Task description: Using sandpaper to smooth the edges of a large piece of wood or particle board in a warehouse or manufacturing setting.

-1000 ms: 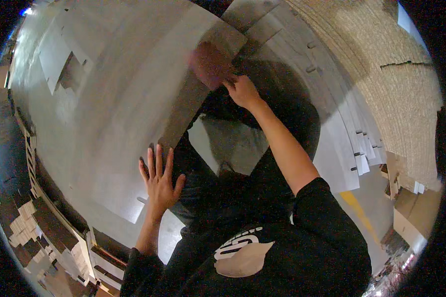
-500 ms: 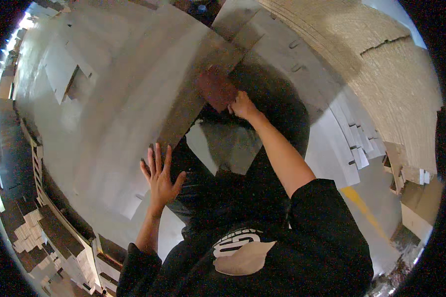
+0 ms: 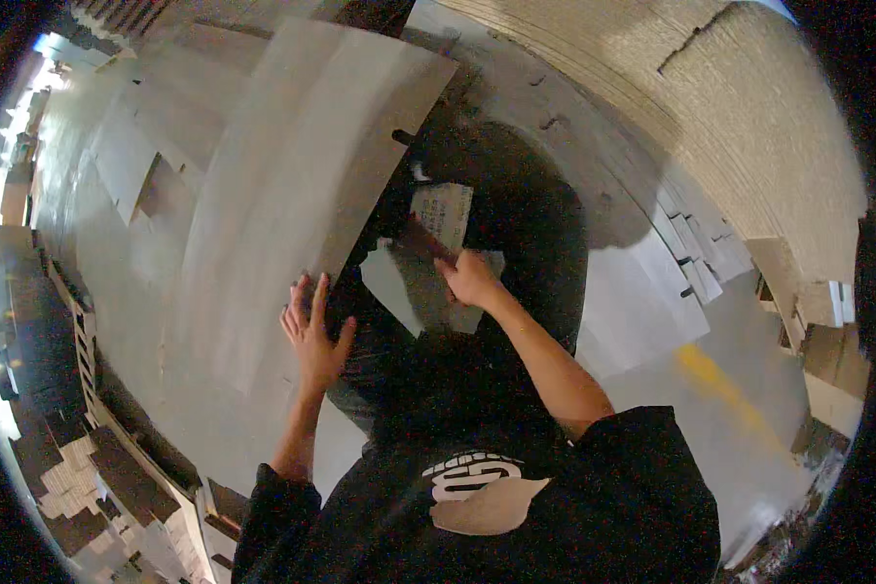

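Dark reddish-brown flat piece (image 3: 424, 239), seen nearly edge-on as a narrow strip, slants up and to the left from the person's right hand (image 3: 470, 279), above the gap between the person's dark-clad legs. That hand is closed around its near end, the thumb and fingers wrapped on it. Just beyond the piece, and partly overlapped by it, is a pale printed block (image 3: 450, 209); whether the two touch cannot be told. The left hand (image 3: 313, 343) is open, its fingers extended and its thumb held apart, gripping nothing that shows; its fingertips lie at the near edge of a large pale grey panel (image 3: 282, 185). This panel stretches away ahead and to the left, with a dark slot (image 3: 403, 137) in its right edge. More pale sheets (image 3: 642, 297) lie at the person's right, their ends stepped and notched. Beyond them, at the upper right, runs a broad expanse of tan ribbed material (image 3: 740, 136). A yellow stripe (image 3: 720, 389) marks the floor at the right, near a cardboard box (image 3: 835, 404).
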The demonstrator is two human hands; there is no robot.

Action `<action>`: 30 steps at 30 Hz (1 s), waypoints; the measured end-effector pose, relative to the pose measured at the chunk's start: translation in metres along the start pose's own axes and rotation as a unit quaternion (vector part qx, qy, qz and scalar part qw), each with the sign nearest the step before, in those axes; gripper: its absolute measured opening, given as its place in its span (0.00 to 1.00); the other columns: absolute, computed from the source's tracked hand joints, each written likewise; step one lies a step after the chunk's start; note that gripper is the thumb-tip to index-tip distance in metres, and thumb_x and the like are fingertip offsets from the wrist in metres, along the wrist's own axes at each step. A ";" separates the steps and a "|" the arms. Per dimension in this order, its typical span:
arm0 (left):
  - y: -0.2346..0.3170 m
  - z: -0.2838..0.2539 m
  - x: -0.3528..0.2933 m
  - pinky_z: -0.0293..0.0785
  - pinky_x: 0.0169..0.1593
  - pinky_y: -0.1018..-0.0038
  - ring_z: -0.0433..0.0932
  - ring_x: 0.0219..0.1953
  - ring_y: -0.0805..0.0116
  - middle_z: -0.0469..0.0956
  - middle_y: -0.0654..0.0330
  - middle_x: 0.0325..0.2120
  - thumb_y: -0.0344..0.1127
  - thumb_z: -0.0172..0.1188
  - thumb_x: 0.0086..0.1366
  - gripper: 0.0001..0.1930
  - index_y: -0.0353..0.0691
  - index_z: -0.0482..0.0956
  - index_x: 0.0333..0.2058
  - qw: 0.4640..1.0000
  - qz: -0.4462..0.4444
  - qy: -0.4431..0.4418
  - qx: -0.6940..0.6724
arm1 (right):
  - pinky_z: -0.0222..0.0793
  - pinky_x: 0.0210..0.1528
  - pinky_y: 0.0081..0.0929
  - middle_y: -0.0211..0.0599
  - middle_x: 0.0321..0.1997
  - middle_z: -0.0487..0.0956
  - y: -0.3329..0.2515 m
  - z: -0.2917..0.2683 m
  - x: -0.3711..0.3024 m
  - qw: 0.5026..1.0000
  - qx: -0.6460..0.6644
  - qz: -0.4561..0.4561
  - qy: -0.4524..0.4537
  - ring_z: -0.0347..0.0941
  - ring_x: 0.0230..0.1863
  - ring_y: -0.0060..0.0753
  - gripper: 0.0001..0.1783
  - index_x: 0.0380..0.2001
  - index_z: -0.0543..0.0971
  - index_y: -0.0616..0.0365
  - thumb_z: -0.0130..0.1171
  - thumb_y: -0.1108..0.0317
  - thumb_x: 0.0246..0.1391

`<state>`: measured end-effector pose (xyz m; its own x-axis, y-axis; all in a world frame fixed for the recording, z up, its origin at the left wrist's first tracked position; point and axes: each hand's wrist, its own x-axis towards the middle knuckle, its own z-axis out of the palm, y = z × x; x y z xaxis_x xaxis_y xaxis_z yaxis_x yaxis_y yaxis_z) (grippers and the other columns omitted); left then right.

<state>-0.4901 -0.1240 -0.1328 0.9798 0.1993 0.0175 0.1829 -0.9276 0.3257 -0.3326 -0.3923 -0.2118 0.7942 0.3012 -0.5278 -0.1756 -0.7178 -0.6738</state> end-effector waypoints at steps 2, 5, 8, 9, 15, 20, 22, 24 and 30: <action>0.001 0.001 0.030 0.44 0.72 0.41 0.51 0.74 0.43 0.53 0.49 0.73 0.46 0.70 0.57 0.49 0.53 0.54 0.75 0.999 -0.004 0.030 -0.041 | 0.76 0.28 0.43 0.46 0.19 0.81 0.010 -0.006 -0.019 0.978 -0.018 -0.186 0.097 0.81 0.19 0.42 0.26 0.29 0.81 0.67 0.56 0.51 0.69; 0.015 0.003 0.050 0.51 0.68 0.42 0.52 0.73 0.42 0.54 0.52 0.72 0.41 0.71 0.55 0.48 0.55 0.58 0.73 0.987 -0.104 0.104 0.068 | 0.73 0.23 0.38 0.42 0.19 0.81 0.017 -0.019 -0.036 0.984 0.071 -0.162 0.031 0.79 0.18 0.36 0.24 0.31 0.81 0.65 0.55 0.53 0.70; 0.027 0.008 0.067 0.53 0.66 0.41 0.52 0.73 0.43 0.54 0.52 0.72 0.40 0.71 0.55 0.47 0.57 0.59 0.73 0.984 -0.068 0.108 0.123 | 0.72 0.21 0.33 0.38 0.18 0.79 0.021 -0.014 -0.034 0.972 0.117 -0.195 0.052 0.78 0.18 0.31 0.19 0.33 0.81 0.64 0.54 0.58 0.71; 0.029 0.010 0.066 0.54 0.64 0.41 0.51 0.73 0.44 0.53 0.52 0.73 0.39 0.71 0.55 0.47 0.59 0.59 0.73 0.984 -0.077 0.108 0.122 | 0.70 0.20 0.31 0.35 0.18 0.78 0.023 -0.012 -0.031 0.967 0.150 -0.194 0.064 0.76 0.17 0.28 0.17 0.35 0.81 0.64 0.54 0.60 0.71; 0.032 0.011 0.070 0.56 0.62 0.40 0.50 0.74 0.44 0.52 0.50 0.74 0.43 0.73 0.53 0.49 0.64 0.59 0.73 0.981 -0.119 0.080 0.127 | 0.65 0.20 0.22 0.32 0.20 0.78 -0.011 -0.038 -0.025 0.893 0.278 -0.265 0.235 0.69 0.16 0.21 0.11 0.34 0.79 0.62 0.51 0.70 0.71; 0.043 0.012 0.083 0.57 0.59 0.40 0.45 0.76 0.42 0.46 0.47 0.76 0.50 0.75 0.51 0.53 0.72 0.55 0.74 0.971 -0.185 0.085 0.121 | 0.66 0.22 0.23 0.35 0.21 0.79 -0.053 -0.067 0.032 0.821 0.145 -0.402 0.378 0.72 0.18 0.23 0.09 0.35 0.79 0.62 0.51 0.73 0.69; 0.041 0.014 0.086 0.57 0.57 0.40 0.43 0.77 0.41 0.44 0.46 0.76 0.52 0.75 0.51 0.54 0.74 0.53 0.74 0.969 -0.198 0.063 0.133 | 0.67 0.23 0.24 0.36 0.21 0.79 -0.065 -0.066 0.039 0.832 0.151 -0.396 0.358 0.73 0.19 0.24 0.09 0.34 0.79 0.62 0.51 0.73 0.68; 0.036 0.016 0.085 0.59 0.56 0.42 0.42 0.77 0.41 0.42 0.46 0.77 0.52 0.75 0.50 0.55 0.74 0.52 0.74 0.969 -0.188 0.062 0.148 | 0.69 0.24 0.24 0.37 0.22 0.80 -0.075 -0.063 0.042 0.787 0.142 -0.438 0.410 0.74 0.19 0.26 0.09 0.33 0.79 0.62 0.52 0.73 0.67; 0.033 0.020 0.095 0.59 0.55 0.43 0.42 0.77 0.41 0.42 0.46 0.77 0.47 0.74 0.48 0.55 0.72 0.53 0.74 0.963 -0.202 0.052 0.174 | 0.70 0.26 0.25 0.40 0.24 0.81 -0.111 -0.072 -0.002 0.733 0.231 -0.440 0.464 0.74 0.21 0.31 0.11 0.33 0.79 0.65 0.50 0.74 0.68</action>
<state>-0.3895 -0.1419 -0.1396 0.8135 0.5788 0.0555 0.5802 -0.8144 -0.0103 -0.2734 -0.3582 -0.0985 0.7339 -0.1921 0.6515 0.6347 -0.1476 -0.7585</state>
